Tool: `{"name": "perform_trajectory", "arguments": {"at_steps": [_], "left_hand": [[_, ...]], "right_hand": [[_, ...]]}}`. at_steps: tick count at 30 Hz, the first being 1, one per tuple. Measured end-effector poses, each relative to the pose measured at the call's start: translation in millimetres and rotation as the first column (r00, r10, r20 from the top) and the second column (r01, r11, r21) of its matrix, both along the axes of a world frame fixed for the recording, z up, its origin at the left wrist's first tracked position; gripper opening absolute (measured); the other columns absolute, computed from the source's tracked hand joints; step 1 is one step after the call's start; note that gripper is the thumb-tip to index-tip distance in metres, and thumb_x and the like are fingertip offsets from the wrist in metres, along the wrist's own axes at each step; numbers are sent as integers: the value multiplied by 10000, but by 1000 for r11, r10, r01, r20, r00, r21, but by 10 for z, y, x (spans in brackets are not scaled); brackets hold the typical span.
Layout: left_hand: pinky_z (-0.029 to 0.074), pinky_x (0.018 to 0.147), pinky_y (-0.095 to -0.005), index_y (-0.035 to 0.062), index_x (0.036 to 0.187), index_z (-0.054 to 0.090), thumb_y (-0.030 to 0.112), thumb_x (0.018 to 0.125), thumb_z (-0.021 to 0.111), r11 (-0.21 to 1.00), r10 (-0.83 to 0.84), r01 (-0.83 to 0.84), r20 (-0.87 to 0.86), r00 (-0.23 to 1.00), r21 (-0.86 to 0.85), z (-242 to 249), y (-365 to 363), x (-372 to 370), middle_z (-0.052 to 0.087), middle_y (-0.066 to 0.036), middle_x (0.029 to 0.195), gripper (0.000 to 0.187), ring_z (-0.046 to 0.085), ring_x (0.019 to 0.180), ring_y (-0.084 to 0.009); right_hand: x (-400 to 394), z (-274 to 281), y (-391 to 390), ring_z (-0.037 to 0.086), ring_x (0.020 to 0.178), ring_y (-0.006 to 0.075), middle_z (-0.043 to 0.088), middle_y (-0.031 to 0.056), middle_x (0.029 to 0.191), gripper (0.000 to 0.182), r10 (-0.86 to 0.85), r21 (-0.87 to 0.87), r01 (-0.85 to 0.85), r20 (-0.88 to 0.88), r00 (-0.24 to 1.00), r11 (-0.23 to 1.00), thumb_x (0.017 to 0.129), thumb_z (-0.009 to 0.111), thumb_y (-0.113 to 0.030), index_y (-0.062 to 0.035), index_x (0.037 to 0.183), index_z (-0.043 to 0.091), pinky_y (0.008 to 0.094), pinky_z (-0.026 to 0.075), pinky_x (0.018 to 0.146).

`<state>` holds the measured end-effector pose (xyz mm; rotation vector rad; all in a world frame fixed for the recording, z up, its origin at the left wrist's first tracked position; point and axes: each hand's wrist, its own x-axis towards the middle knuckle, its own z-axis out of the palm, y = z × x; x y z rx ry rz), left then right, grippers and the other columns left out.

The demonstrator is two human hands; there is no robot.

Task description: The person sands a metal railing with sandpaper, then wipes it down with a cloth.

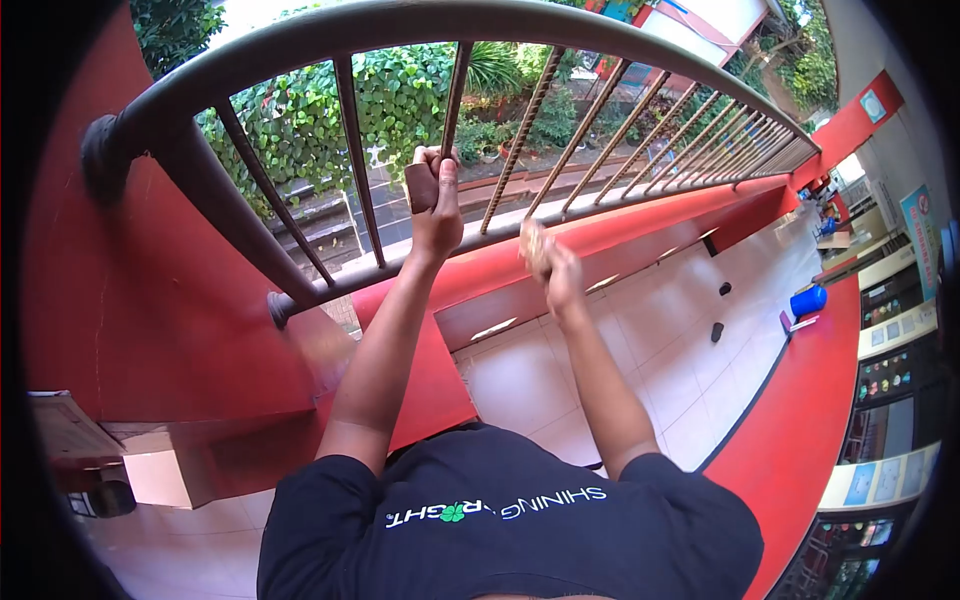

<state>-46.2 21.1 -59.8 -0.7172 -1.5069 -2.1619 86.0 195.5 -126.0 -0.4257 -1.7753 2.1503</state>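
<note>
My left hand (438, 212) is raised to the railing and closed, its fingers at a thin upright bar (457, 100). A flat brown rectangular piece (421, 188) shows in its grip, beside the bar. Lower and to the right, my right hand (560, 278) is closed around a pale tan piece (531, 243), smeared by motion; I cannot tell its kind. That piece is close to the lower ends of the neighbouring bars, near a ribbed bar (518, 140). The dark curved top rail (400, 22) runs above both hands.
A red wall (75, 290) rises at the left, with a cardboard box (160, 478) below it. A red ledge (600, 235) lies under the bars. Pale floor tiles (640, 340) stretch right, with dark slippers (717, 332) and a blue bucket (808, 301). Leafy plants (300, 130) grow beyond the railing.
</note>
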Motion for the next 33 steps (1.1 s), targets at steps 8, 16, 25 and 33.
{"name": "perform_trajectory", "arguments": {"at_steps": [8, 16, 25, 33], "left_hand": [[416, 848, -307, 23, 1030, 515, 114, 1068, 465, 998, -39, 34, -102, 994, -54, 18, -90, -49, 554, -52, 936, 111, 480, 880, -134], [394, 799, -287, 16, 997, 498, 132, 1056, 472, 993, -117, 117, -27, 993, -12, 4, -93, -54, 481, -24, 879, 133, 419, 823, -121], [379, 803, -279, 26, 1084, 517, 149, 1053, 486, 970, -241, 241, -2, 970, 4, -28, -173, -87, 495, -21, 950, 130, 416, 855, -107], [367, 685, -259, 47, 1068, 484, 186, 1060, 493, 964, -265, 265, 2, 964, -11, -47, -169, -111, 472, -11, 933, 140, 375, 770, -86]], "right_hand": [[-1119, 2290, -90, 571, 770, 127, 616, 70, 872, 344, 32, -17, -46, -492, 870, 999, 1124, 394, -261, -43, 922, 568, 310, 488, 769], [-1135, 1565, -30, 526, 757, 88, 568, 13, 827, 432, 234, 298, -150, -269, 934, 943, 1091, 488, -415, -8, 1087, 630, 233, 431, 784], [-963, 916, -169, 325, 677, 58, 391, -51, 753, 287, 63, 185, 20, -433, 899, 983, 1113, 456, -216, 17, 1119, 624, 244, 294, 609], [-1051, 1520, -234, 635, 1272, 267, 662, 187, 1349, 301, -261, 363, 782, -800, 540, 507, 1023, 579, -30, 6, 1306, 674, 346, 530, 1017]]}}
